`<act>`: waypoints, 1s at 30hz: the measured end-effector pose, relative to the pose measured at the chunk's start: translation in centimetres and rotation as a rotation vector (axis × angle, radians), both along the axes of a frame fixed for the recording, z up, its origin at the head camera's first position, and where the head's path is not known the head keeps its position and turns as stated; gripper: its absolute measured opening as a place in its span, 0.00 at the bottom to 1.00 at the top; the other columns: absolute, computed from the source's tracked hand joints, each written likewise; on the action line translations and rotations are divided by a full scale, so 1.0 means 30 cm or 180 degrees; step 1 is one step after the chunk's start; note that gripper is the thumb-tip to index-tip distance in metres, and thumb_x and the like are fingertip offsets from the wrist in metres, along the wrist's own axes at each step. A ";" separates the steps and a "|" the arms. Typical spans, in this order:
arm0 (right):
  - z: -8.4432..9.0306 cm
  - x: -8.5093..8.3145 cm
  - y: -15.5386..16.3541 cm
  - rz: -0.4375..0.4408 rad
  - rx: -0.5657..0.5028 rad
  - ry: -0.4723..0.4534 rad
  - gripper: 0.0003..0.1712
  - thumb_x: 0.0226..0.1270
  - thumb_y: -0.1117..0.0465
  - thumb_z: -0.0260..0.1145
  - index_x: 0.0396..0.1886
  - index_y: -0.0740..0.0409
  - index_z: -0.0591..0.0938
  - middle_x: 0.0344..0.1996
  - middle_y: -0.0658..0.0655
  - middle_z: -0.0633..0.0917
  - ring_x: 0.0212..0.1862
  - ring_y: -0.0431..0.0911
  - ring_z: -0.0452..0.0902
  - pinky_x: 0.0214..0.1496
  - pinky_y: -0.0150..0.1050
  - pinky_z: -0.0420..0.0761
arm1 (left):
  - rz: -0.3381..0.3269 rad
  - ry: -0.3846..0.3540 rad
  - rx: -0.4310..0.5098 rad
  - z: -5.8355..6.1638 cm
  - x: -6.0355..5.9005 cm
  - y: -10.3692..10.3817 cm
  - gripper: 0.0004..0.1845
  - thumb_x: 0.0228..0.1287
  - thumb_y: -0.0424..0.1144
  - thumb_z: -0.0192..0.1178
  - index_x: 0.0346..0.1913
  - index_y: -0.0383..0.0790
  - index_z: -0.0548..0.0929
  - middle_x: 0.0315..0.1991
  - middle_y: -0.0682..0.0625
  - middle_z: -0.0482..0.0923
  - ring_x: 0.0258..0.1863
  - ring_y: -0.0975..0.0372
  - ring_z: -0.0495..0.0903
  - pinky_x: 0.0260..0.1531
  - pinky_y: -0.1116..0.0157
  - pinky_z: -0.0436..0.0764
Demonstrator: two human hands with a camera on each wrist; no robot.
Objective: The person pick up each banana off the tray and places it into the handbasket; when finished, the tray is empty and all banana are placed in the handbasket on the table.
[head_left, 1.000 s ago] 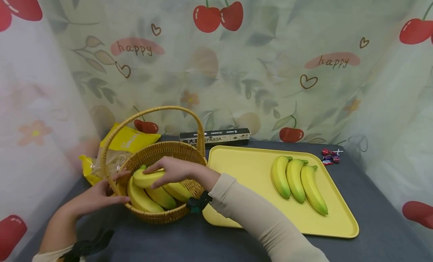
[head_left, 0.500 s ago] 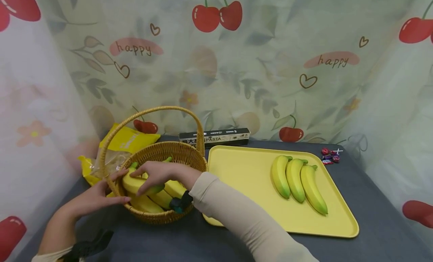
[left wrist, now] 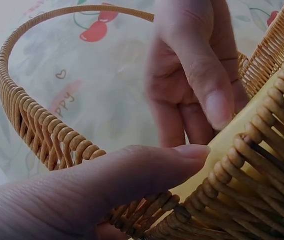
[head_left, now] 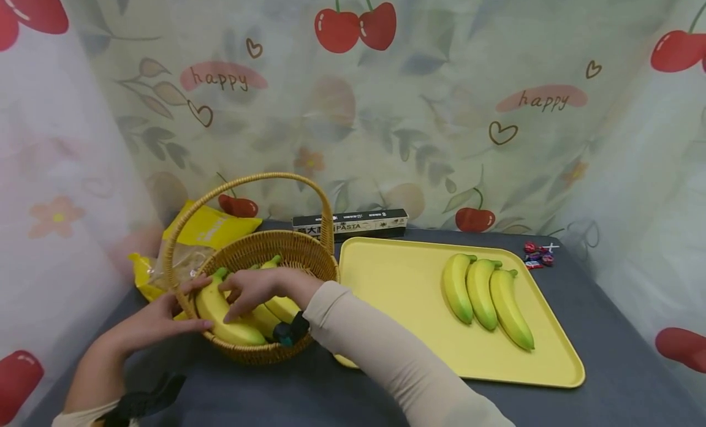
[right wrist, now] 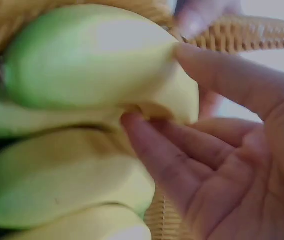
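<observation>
A wicker basket [head_left: 261, 356] with a tall arched handle holds several yellow bananas with green ends. My left hand [head_left: 160, 323] grips its left side near the handle base, thumb over the rim and the other fingers partly hidden. Inside the basket, my right hand [head_left: 255, 289] holds the leftmost banana [head_left: 206, 301]. In the right wrist view the thumb lies along one side of this banana [right wrist: 92, 55] and the fingertips touch its other side. More bananas [right wrist: 57, 175] lie beside it, partly covered by the right hand in the head view.
On the right, a yellow tray [head_left: 397, 292] bears three bananas [head_left: 485, 295] in a row. A black pasta box [head_left: 353, 223] stands behind, a yellow bag [head_left: 220, 228] behind the basket, and small wrapped candies [head_left: 539, 255] at the far right corner. Patterned curtains surround the table.
My right hand has moved left and lowered a banana onto the basket's left side, turning it from crosswise to lengthwise beside the others. The left hand has stayed on the basket.
</observation>
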State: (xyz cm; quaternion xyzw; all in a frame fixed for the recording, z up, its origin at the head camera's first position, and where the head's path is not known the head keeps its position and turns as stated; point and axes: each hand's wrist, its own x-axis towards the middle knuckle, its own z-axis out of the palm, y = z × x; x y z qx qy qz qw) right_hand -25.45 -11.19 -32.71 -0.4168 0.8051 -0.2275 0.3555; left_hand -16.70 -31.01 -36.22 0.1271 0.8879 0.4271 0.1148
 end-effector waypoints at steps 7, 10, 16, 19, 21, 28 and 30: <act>-0.005 0.004 -0.008 -0.0312 -0.0100 -0.0430 0.41 0.60 0.65 0.66 0.71 0.59 0.60 0.63 0.61 0.72 0.50 0.41 0.79 0.40 0.28 0.79 | -0.0001 0.0012 0.0059 0.002 0.001 0.006 0.36 0.62 0.44 0.61 0.70 0.41 0.58 0.71 0.29 0.44 0.66 0.38 0.55 0.44 0.71 0.73; -0.006 0.003 -0.005 -0.0374 -0.0118 -0.0528 0.40 0.60 0.65 0.66 0.71 0.58 0.60 0.63 0.61 0.72 0.51 0.42 0.79 0.40 0.29 0.80 | -0.0051 0.0053 0.0142 0.002 0.002 0.010 0.34 0.62 0.42 0.61 0.68 0.43 0.60 0.71 0.29 0.45 0.65 0.38 0.55 0.43 0.74 0.72; -0.012 0.000 0.021 -0.0371 -0.0218 -0.0584 0.38 0.60 0.66 0.65 0.70 0.59 0.62 0.64 0.60 0.71 0.53 0.43 0.78 0.41 0.30 0.80 | -0.0031 0.0135 0.0155 -0.002 -0.002 0.015 0.33 0.60 0.42 0.62 0.67 0.41 0.62 0.71 0.30 0.46 0.66 0.39 0.52 0.43 0.77 0.70; -0.010 0.002 0.049 -0.0349 -0.0282 -0.0524 0.34 0.60 0.65 0.66 0.67 0.60 0.66 0.65 0.58 0.71 0.54 0.43 0.77 0.42 0.29 0.80 | -0.0026 0.0152 0.0140 -0.005 -0.005 0.015 0.34 0.60 0.42 0.62 0.67 0.40 0.62 0.70 0.29 0.48 0.67 0.38 0.50 0.42 0.79 0.69; -0.006 0.004 0.075 -0.0321 -0.0343 -0.0471 0.33 0.61 0.64 0.66 0.66 0.61 0.68 0.65 0.58 0.70 0.56 0.43 0.77 0.42 0.29 0.79 | -0.0014 0.0145 0.0132 -0.006 -0.005 0.014 0.34 0.60 0.41 0.62 0.67 0.39 0.62 0.70 0.28 0.48 0.67 0.37 0.49 0.42 0.79 0.69; 0.017 0.002 0.208 -0.0112 -0.0694 -0.0378 0.32 0.64 0.61 0.63 0.67 0.63 0.66 0.66 0.60 0.68 0.57 0.42 0.76 0.48 0.28 0.77 | 0.0021 0.0201 0.0015 -0.006 -0.003 0.009 0.34 0.59 0.41 0.63 0.67 0.38 0.62 0.70 0.28 0.47 0.67 0.33 0.46 0.50 0.70 0.70; 0.021 -0.002 0.255 -0.0133 -0.0823 -0.0350 0.31 0.64 0.61 0.62 0.66 0.62 0.67 0.66 0.60 0.69 0.59 0.43 0.75 0.50 0.28 0.76 | 0.0021 0.0207 0.0005 -0.007 -0.004 0.008 0.34 0.59 0.41 0.63 0.67 0.38 0.62 0.70 0.28 0.45 0.67 0.33 0.45 0.54 0.59 0.69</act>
